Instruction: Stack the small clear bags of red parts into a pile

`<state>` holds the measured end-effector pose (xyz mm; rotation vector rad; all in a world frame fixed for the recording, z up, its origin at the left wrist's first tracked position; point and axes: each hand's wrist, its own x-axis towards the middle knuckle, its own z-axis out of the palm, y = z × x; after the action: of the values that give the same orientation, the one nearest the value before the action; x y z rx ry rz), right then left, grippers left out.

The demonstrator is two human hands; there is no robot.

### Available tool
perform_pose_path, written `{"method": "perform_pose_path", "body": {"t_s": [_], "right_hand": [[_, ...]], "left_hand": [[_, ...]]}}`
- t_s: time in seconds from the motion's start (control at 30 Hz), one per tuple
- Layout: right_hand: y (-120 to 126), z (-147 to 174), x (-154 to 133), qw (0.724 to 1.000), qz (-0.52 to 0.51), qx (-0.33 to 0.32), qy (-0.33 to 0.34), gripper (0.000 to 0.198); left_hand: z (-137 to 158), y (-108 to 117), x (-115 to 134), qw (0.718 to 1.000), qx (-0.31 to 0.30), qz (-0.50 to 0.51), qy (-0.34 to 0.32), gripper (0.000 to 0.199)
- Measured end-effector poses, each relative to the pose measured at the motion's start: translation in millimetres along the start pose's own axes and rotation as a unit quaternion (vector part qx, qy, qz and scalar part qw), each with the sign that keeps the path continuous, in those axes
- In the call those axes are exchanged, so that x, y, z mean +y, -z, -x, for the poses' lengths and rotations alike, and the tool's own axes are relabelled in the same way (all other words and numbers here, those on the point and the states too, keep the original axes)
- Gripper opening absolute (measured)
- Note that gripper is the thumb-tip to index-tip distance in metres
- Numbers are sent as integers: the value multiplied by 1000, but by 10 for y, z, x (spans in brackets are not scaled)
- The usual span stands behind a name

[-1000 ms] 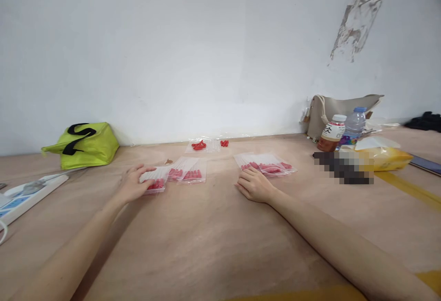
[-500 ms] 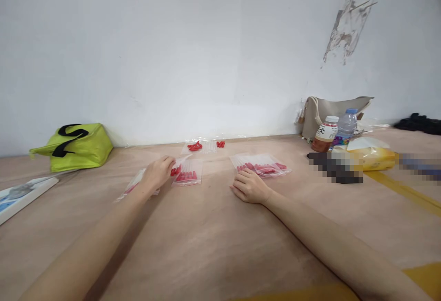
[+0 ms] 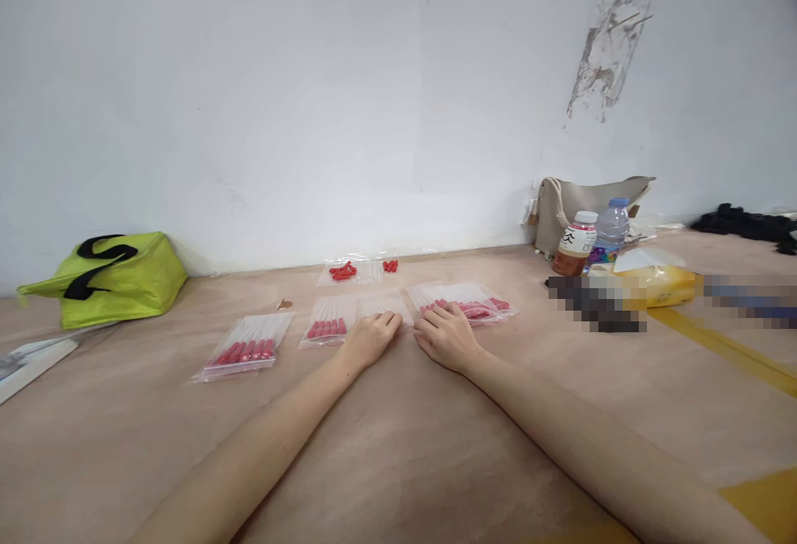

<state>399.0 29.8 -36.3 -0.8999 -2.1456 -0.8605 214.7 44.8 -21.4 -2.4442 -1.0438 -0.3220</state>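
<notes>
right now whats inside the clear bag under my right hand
Red-tipped pieces lie in a row inside the clear bag. The right hand covers its near edge, so whatever lies there is hidden.

White wall (image 3: 311,95) fills the upper view, evenly lit, no hard shadows. Patch of peeled paint (image 3: 607,37) high on the wall's right part. Below the wall, a tan wooden surface (image 3: 398,444) spreads to the near edge; yellow stripe (image 3: 735,345) crosses it at far right. Lime-green bag (image 3: 105,278) with black handles against the wall at left. Beige bag (image 3: 585,203) below the peeled patch, two bottles (image 3: 576,243) just before it.
</notes>
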Motion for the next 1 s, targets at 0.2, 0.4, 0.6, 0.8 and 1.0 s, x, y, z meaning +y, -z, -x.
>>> {"method": "perform_pose_path", "body": {"t_s": [0.2,0.4,0.6,0.8,1.0], "right_hand": [[-15,-13,45,999,-11,-24,34,15],[-84,-12,84,998,-11,-42,37,21],[-96,17,86,998,-44,-27,28,22],[4,10,44,992,-116,-44,-21,21],[-14,-85,-81,986,-133,-65,-70,18]], "left_hand": [[252,27,17,990,86,111,-20,26],[521,99,-139,988,98,117,37,23],[465,39,-212,989,137,9,-62,23],[457,-45,-284,980,145,-71,-113,22],[463,-14,-263,982,133,-56,-119,22]]}}
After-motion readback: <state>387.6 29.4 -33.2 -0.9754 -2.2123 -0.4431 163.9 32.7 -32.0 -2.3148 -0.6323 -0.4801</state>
